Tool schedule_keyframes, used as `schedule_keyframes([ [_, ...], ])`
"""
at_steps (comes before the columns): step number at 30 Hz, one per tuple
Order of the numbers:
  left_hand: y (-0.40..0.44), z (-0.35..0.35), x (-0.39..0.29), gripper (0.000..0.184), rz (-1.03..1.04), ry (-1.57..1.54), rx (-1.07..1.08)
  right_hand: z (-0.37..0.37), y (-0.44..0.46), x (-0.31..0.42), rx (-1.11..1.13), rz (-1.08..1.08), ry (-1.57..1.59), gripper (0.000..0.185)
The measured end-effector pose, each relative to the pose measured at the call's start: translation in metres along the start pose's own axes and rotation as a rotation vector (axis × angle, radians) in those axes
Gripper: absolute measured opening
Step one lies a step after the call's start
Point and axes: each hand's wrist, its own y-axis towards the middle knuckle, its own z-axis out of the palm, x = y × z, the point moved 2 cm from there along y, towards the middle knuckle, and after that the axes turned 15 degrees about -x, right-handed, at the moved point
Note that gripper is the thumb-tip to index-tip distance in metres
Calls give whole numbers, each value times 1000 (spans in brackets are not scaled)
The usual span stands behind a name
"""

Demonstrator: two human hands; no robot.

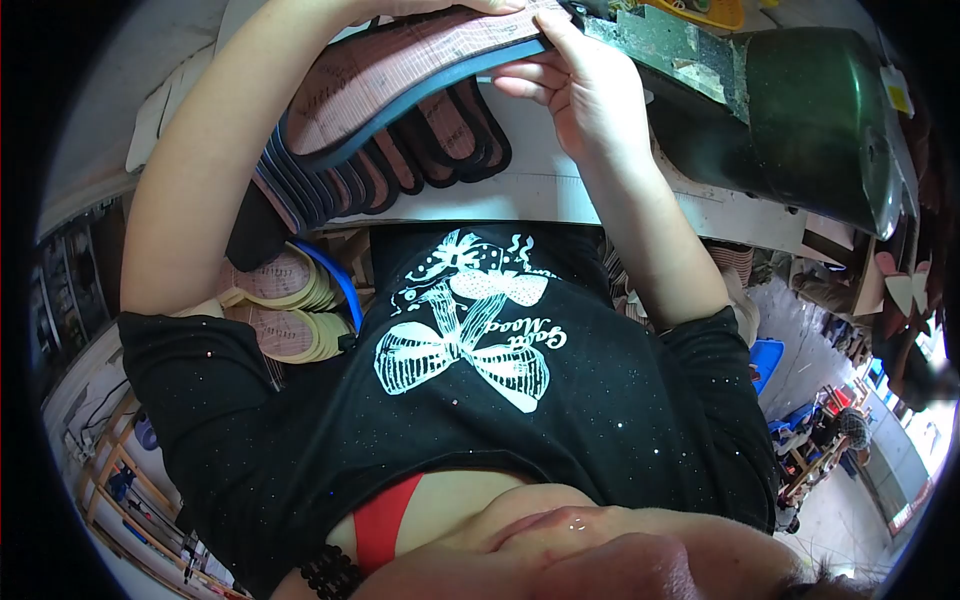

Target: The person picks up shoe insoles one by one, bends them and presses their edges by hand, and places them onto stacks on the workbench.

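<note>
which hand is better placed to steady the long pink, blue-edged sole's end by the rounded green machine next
Probably the right hand: it holds the sole at the end nearest the machine; the left hand is mostly cut off.

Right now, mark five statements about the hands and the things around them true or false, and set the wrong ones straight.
1. The right hand holds one end of a long pinkish piece. True.
2. The green machine stands on the person's left. False: the green machine stands on the right.
3. Several dark-edged pieces lie side by side on the white table. True.
4. The left hand shows whole. False: the top edge of the picture cuts off part of the left hand.
5. The shirt is plain white. False: the shirt is black with a white print.
</note>
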Motion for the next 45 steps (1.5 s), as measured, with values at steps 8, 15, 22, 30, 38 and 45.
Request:
schedule_keyframes([
  [8, 1, 34, 20, 36, -334, -598, 169, -29, 4, -6, -24, -128, -52, 23],
  [15, 10, 44, 27, 38, -367, -713, 181, -47, -61, 19, 167, 67, -424, 22],
  [22, 19, 25, 17, 53, -150, -202, -241, -47, -43, -2, 86, 3, -197, 21],
  [30, 11, 41, 32, 45, 16, -587, -168, -24, -9, -11, 4, -134, -74, 27],
  [38, 12, 40, 25, 40, -113, -663, -215, -25, -39, -22, 164, 175, -192, 32],
  [45, 25, 12, 19, 93, -14, -161, -337, -16, -27, -21, 96, 42, -80, 31],
])
